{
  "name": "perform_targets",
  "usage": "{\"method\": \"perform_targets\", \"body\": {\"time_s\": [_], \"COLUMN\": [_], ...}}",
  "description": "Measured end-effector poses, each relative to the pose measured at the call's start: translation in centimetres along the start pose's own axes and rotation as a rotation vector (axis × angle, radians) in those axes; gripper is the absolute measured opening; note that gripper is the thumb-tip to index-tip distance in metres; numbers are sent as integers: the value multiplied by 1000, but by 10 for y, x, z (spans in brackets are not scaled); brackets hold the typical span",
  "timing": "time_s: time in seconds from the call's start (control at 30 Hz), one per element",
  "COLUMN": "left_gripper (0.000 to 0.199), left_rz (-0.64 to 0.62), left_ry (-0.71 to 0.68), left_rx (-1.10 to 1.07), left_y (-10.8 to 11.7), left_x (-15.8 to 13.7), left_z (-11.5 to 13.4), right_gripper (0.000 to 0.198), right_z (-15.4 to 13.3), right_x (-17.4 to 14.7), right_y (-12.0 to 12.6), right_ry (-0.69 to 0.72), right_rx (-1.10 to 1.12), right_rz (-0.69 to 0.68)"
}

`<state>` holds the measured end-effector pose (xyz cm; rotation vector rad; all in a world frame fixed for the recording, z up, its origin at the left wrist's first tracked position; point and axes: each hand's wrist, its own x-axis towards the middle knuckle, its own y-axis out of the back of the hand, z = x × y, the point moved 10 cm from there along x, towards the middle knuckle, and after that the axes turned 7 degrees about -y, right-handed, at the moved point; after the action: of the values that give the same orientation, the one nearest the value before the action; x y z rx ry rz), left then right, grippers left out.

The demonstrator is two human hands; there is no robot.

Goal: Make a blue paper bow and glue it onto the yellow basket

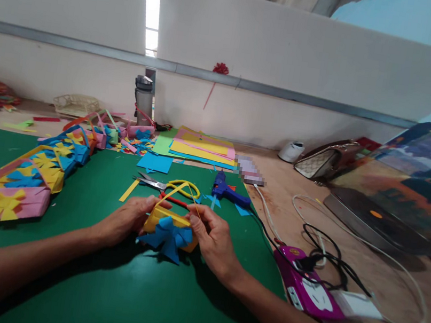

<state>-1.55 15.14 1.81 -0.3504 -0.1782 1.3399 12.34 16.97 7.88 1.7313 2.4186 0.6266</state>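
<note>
A small yellow paper basket [152, 220] with a blue paper bow [170, 237] on its front is held just above the green mat [106, 296]. My left hand [129, 219] is closed on its left side, fingertips at the base of the thin yellow handle. On the other side, my right hand [216, 240] pinches the basket's upper right edge by the handle's other end. Right behind the basket lie scissors [179, 188] with yellow and red grips. A blue glue gun [229, 190] rests beyond my right hand.
Finished paper baskets with bows [6, 204] line the mat's left side. Coloured paper sheets [201, 148] are stacked at the back, near a grey bottle [143, 99]. A purple power strip [308, 286] with tangled cables lies on the right, before a black case [372, 220].
</note>
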Motion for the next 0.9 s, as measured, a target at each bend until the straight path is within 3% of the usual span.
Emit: {"method": "perform_targets", "body": {"time_s": [0.17, 0.57, 0.9], "left_gripper": [43, 47, 46], "left_rz": [3, 50, 121], "left_ry": [-50, -73, -178], "left_rx": [146, 33, 99], "left_y": [5, 3, 15], "left_x": [3, 6, 15], "left_z": [3, 10, 24], "right_gripper": [27, 35, 45], "right_z": [0, -2, 9], "right_x": [1, 1, 4], "right_y": [-1, 0, 3], "right_ry": [20, 17, -35], "right_rx": [-14, -52, 103], "right_rz": [-18, -9, 9]}}
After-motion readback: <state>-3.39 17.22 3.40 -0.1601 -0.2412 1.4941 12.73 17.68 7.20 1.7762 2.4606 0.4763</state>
